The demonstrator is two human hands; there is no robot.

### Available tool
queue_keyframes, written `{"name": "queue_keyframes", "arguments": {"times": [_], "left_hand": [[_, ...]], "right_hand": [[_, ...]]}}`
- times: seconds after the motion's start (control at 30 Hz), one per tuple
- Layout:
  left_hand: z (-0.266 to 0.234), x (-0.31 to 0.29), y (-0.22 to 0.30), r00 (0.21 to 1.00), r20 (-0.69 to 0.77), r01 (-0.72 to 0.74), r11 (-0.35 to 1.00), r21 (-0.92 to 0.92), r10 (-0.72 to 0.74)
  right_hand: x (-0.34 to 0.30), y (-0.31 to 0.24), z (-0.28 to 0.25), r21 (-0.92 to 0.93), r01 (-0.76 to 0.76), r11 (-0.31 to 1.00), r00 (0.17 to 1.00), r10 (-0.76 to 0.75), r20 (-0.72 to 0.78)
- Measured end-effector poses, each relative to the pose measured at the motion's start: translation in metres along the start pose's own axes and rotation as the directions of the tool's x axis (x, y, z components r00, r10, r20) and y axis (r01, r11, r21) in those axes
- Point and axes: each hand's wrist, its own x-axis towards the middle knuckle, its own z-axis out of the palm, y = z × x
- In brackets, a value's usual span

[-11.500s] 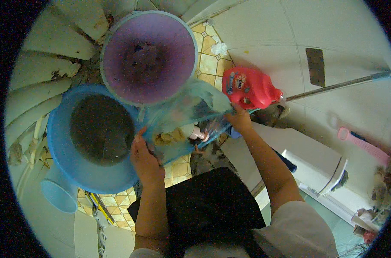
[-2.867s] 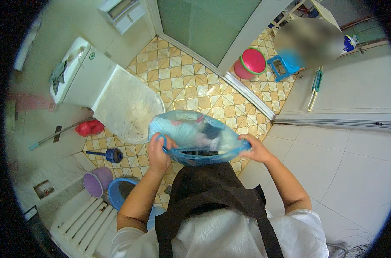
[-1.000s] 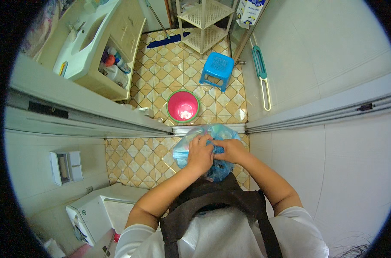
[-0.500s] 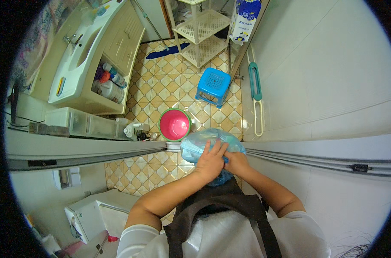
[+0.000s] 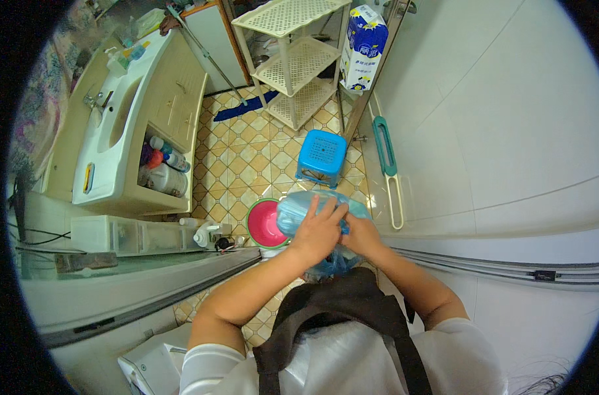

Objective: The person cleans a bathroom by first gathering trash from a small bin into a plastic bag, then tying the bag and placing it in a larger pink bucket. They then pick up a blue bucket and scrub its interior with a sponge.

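Note:
A translucent blue plastic bag (image 5: 295, 209), filled out and bulging, is held in front of my body. My left hand (image 5: 319, 230) grips it from above, its fingers lying across the bag's top. Close beside it, my right hand (image 5: 361, 236) grips the gathered plastic with bent fingers. More of the blue plastic hangs below my hands, in front of my dark apron (image 5: 342, 296). What the bag contains cannot be made out.
Beyond the bag, a pink basin (image 5: 263, 224) with a green rim stands on the tiled floor, partly covered by it. Farther off are a blue stool (image 5: 322, 151), a cream shelf rack (image 5: 293, 72) and a mop (image 5: 246, 107). A sink cabinet (image 5: 148, 131) lines the left; sliding-door rails (image 5: 470, 264) cross the right.
My view has shifted forward, so the basin, stool and rack appear lower and nearer. The bag now overlaps the basin's right side. Both hands keep their hold on the bag.

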Motion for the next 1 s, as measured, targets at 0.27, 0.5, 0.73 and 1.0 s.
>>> {"name": "queue_keyframes", "arguments": {"times": [0.27, 0.5, 0.73, 1.0], "left_hand": [[-0.081, 0.03, -0.087, 0.989, -0.128, 0.066, 0.993, -0.095, -0.078], [-0.126, 0.05, -0.149, 0.993, -0.118, -0.014, 0.999, 0.038, 0.018], [-0.153, 0.09, -0.221, 0.964, -0.266, 0.015, 0.997, 0.077, 0.006], [-0.17, 0.149, -0.291, 0.995, -0.09, 0.055, 0.997, 0.047, -0.051]], "right_hand": [[0.093, -0.065, -0.034, 0.106, 0.075, 0.991, 0.997, -0.076, 0.0], [0.172, -0.107, -0.055, 0.138, 0.329, 0.934, 0.944, -0.321, -0.081], [0.269, -0.116, -0.056, 0.325, 0.227, 0.918, 0.959, -0.269, 0.093], [0.38, -0.123, -0.08, 0.457, 0.453, 0.765, 0.792, -0.581, 0.187]]}}
